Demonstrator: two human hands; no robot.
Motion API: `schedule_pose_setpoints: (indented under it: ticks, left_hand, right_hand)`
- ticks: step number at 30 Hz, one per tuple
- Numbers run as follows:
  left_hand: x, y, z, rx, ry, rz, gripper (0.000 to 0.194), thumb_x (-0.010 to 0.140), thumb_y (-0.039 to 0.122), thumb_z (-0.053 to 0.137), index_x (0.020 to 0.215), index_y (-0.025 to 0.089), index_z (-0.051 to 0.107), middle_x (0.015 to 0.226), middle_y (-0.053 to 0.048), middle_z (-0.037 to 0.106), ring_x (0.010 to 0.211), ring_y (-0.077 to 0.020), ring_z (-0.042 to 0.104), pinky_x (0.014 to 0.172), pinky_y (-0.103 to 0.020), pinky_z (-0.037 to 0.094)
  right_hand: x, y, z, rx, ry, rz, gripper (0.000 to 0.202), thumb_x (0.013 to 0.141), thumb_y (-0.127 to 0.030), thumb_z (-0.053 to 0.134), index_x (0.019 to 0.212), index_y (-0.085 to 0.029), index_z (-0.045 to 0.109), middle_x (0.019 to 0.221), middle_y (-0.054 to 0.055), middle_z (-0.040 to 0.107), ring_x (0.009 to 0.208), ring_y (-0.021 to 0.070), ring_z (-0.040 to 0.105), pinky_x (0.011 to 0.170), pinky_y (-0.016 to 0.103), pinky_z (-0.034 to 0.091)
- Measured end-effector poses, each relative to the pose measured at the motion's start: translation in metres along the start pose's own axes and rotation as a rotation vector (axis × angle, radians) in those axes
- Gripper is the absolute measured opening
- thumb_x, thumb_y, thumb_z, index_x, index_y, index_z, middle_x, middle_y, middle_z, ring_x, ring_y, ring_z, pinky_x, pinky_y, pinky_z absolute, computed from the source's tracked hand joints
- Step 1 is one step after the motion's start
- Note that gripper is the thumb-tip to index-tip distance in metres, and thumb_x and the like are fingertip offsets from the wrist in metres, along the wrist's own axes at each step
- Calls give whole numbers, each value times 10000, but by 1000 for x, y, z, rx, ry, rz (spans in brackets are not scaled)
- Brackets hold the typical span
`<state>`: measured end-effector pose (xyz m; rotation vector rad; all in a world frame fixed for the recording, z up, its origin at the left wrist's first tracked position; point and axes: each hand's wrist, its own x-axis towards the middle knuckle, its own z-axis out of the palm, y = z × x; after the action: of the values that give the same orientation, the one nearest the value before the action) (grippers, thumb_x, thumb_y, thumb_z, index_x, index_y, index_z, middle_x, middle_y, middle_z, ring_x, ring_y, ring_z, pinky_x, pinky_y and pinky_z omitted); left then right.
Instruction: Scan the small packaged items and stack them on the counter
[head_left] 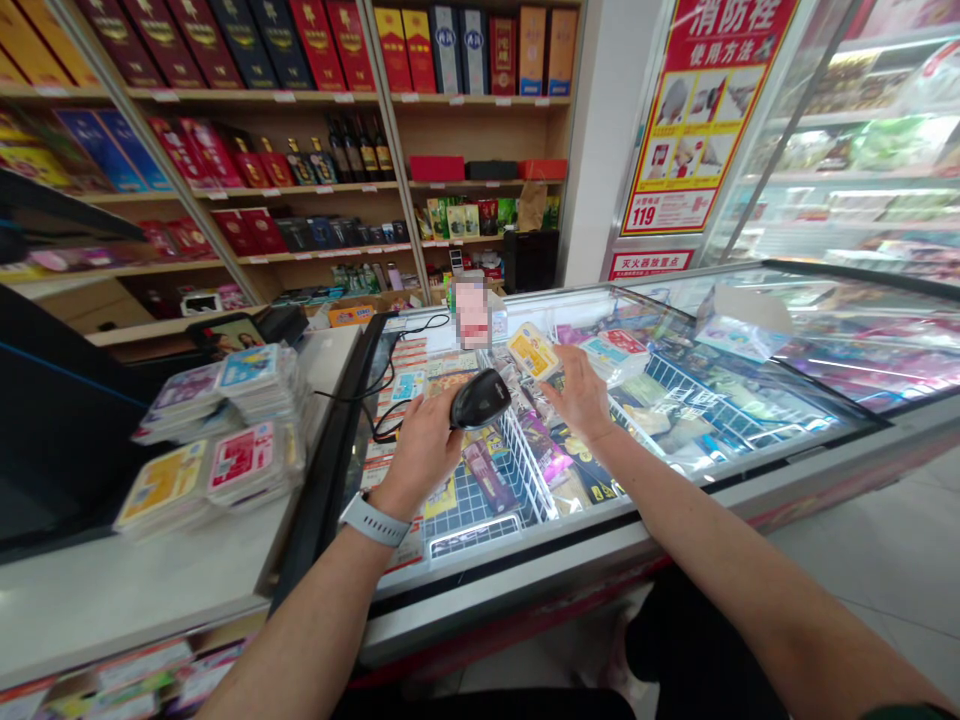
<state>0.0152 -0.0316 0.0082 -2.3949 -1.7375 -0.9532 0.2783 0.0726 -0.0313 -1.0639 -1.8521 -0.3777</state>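
Note:
My left hand (424, 447), with a grey watch (376, 520) at the wrist, is closed around a black barcode scanner (481, 399). The scanner's head points right, over the glass top of a freezer (450, 640). To its right, my right hand (583, 398) pinches a flat pack with a yellow label (533, 351), tilted above the glass. Just beyond that hand lies a stack of similar clear packs with red and blue labels (616, 350). A black cable (391, 368) runs behind my left hand.
Stacked packs with coloured labels (244, 465) stand on the white counter (247, 560) at left, beside a black monitor (67, 420). Wire baskets of frozen goods show under the glass. A clear bag (739, 335) lies at right. Bottle shelves (300, 182) line the back.

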Motion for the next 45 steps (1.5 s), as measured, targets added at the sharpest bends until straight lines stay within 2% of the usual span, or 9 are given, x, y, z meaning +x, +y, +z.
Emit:
schedule_pose_setpoints:
  ticks: [4, 16, 21, 32, 45]
  left_hand:
    - [0, -2, 1, 21, 6, 4, 595, 844, 95, 521, 1436, 151, 504, 1425, -142, 653, 1314, -311, 618, 1189, -567, 393]
    - [0, -7, 4, 42, 31, 30, 598, 832, 89, 533, 1424, 171, 510, 1400, -140, 668, 1287, -310, 637, 1176, -552, 417]
    - [1, -8, 5, 51, 43, 52, 566, 838, 89, 530, 1402, 141, 518, 1380, -159, 675, 1264, -316, 646, 1168, -552, 424]
    - [1, -7, 3, 41, 52, 59, 566, 833, 87, 535, 1396, 145, 511, 1363, -154, 680, 1250, -318, 645, 1143, -542, 442]
    - [1, -6, 3, 48, 61, 52, 564, 827, 84, 537, 1383, 178, 518, 1347, -133, 688, 1248, -306, 644, 1141, -520, 450]
  right_hand:
    - [0, 0, 0, -4, -3, -3, 531, 919, -317, 649, 1400, -164, 482, 1305, 185, 619, 1251, 321, 617, 952, 454, 604]
    - [0, 0, 1, -13, 0, 3, 524, 916, -297, 642, 1399, -171, 481, 1302, 179, 618, 1240, 318, 622, 929, 456, 613]
    - [0, 0, 0, -12, -16, -6, 542, 903, -274, 647, 1404, -166, 468, 1311, 186, 618, 1260, 324, 612, 969, 469, 596]
    - [0, -1, 0, -29, -21, 3, 525, 928, -335, 627, 1401, -170, 469, 1312, 184, 622, 1247, 319, 620, 951, 459, 603]
    - [1, -2, -1, -22, -36, 8, 520, 926, -332, 627, 1394, -166, 474, 1315, 189, 615, 1252, 327, 615, 975, 478, 589]
